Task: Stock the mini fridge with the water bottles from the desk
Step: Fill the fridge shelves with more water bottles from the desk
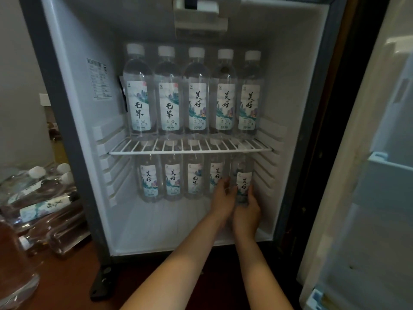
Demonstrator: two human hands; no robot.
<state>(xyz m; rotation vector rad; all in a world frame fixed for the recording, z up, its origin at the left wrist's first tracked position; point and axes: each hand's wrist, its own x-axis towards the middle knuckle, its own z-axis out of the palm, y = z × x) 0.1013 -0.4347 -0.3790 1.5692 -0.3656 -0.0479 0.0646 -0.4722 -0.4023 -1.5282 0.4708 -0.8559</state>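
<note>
At 8 o'clock, nearest the viewer, loose water bottles (42, 198) are lying on their sides on a brown surface (67, 276), just beside the mini fridge (78, 86). Two bare forearms are reaching up from 6 o'clock into the fridge, and its door (368, 175) is standing open at 3 o'clock.

The left hand (223, 199) and the right hand (247, 212) are meeting at about 5 o'clock, both holding one upright held bottle (244, 175). The right hand's fingers (250, 193) are curling round its right side. The left hand's fingers are wrapping its left side.

The held bottle is standing at the right end of the lower compartment, just beside a lower row (172, 177) of four bottles. Whether its base is touching the fridge floor cannot be told.

Beyond, a white wire shelf (190, 151) is carrying an upper row (196, 92) of five upright bottles at 12 o'clock.
</note>
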